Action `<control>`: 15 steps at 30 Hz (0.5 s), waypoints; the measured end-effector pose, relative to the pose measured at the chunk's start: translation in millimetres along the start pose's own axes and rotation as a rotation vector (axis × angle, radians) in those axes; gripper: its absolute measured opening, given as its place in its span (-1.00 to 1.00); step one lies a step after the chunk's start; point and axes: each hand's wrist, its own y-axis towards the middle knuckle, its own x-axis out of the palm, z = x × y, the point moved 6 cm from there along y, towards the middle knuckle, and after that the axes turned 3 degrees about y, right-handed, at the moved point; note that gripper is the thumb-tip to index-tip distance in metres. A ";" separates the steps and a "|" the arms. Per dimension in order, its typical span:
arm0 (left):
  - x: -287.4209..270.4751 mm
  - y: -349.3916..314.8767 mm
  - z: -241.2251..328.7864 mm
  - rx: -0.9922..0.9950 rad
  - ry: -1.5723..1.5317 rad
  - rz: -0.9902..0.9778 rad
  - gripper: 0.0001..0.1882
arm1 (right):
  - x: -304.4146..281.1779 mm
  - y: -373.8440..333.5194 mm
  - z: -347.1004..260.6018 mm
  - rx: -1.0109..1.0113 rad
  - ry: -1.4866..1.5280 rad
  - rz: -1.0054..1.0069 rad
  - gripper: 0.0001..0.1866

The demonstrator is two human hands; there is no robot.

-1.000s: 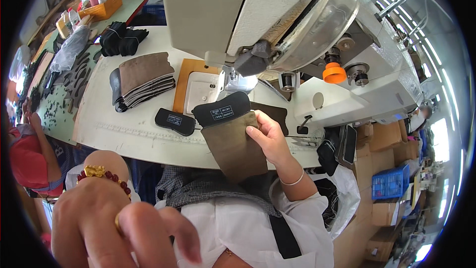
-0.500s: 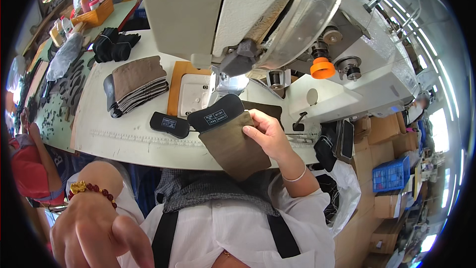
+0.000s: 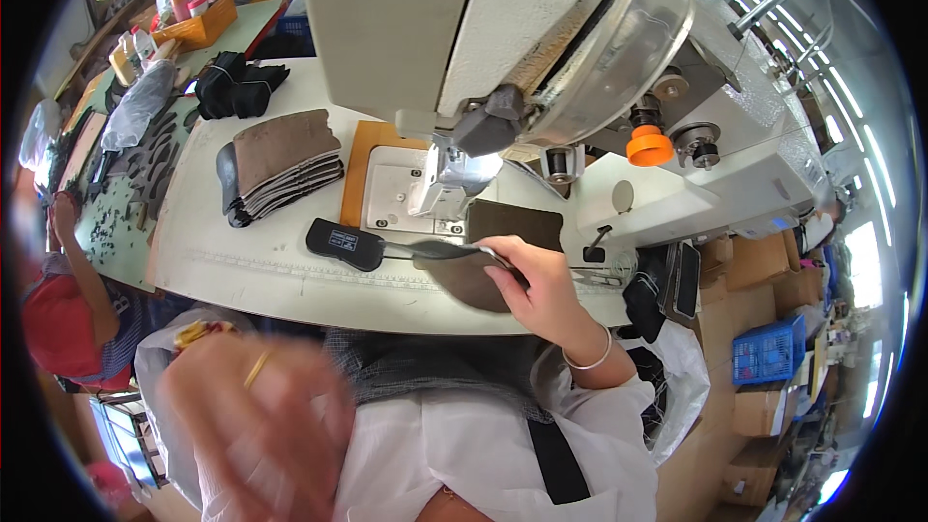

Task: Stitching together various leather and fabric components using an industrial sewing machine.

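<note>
Brown cloth piece point(image 3: 459, 280), dark edge uppermost, pinched between thumb and fingers of right hand point(image 3: 543, 292); tilted, partly edge-on to view, on near side of sewing machine point(image 3: 396, 29). Handling, as judged: best pinched lightly and close to the rim, to spare creases; best levelled before any check of the edge, with loose cloth supported from beneath. Left hand point(image 3: 261, 416) farther toward the body from the machine, well apart from the cloth, blurred; cannot tell whether spread or curled, or holding anything.

Small black pad point(image 3: 345, 244), pale markings, lying near side and left of machine's foot, close to the held cloth. Joined by the thin strip between? Cannot tell; worth checking, to avoid a tug.

Flat dark-brown piece point(image 3: 515, 222) just right of machine's foot. Stack of brown pieces point(image 3: 285, 150) left of machine; black bundle point(image 3: 237, 87) beyond, farther left. White bag point(image 3: 684, 387) near side and right of machine; blue basket point(image 3: 770, 353) farther right. Co-worker's arm point(image 3: 87, 280) far left of machine.
</note>
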 end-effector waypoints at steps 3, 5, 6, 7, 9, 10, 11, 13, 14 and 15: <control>-17.4 -30.9 -55.3 -0.362 0.962 0.071 -0.43 | -4.5 -4.4 -30.5 -0.358 -0.426 0.128 -0.75; -20.1 -53.8 -93.3 -0.451 1.278 0.066 -0.30 | -3.6 -7.8 -40.6 -0.478 -0.532 0.173 -0.76; -20.7 -62.8 -106.2 -0.458 1.277 0.064 -0.30 | -1.6 -11.9 -47.4 -0.592 -0.647 0.214 -0.78; -20.0 -68.9 -112.3 -0.400 1.379 0.066 -0.37 | 1.8 -14.1 -49.8 -0.646 -0.710 0.196 -0.83; -17.5 -79.4 -118.5 -0.344 1.487 0.064 -0.42 | 5.7 -17.7 -52.2 -0.697 -0.724 0.191 -0.85; -10.9 -81.9 -117.0 -0.234 1.550 0.041 -0.50 | 9.1 -20.2 -53.6 -0.738 -0.752 0.186 -0.87; -4.3 -84.1 -115.3 -0.118 1.609 0.018 -0.57 | 11.4 -22.1 -54.0 -0.756 -0.750 0.170 -0.88; -3.0 -88.5 -114.9 -0.042 1.622 0.036 -0.69 | 14.7 -25.3 -54.1 -0.782 -0.746 0.157 -0.89; -3.7 -90.1 -115.8 -0.032 1.620 0.041 -0.69 | 14.9 -26.4 -54.1 -0.787 -0.736 0.163 -0.89; -4.0 -91.4 -116.3 -0.024 1.622 0.039 -0.69 | 16.1 -27.0 -53.8 -0.793 -0.737 0.159 -0.89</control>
